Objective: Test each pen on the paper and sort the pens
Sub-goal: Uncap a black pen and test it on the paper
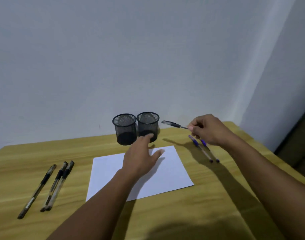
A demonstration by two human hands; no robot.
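Two black wire-mesh cups (125, 129) stand behind a white paper sheet (170, 172). Right hand (209, 130) pinches a black pen (172, 124); left hand (141, 156) hovers over the sheet, fingers extended.

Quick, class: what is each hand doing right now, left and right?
Left hand: open, holding nothing, stretched over the paper towards the cups.
Right hand: holding a black pen, pinched at one end.

Head view looks forward and down, seemingly close, over the table (79, 148).
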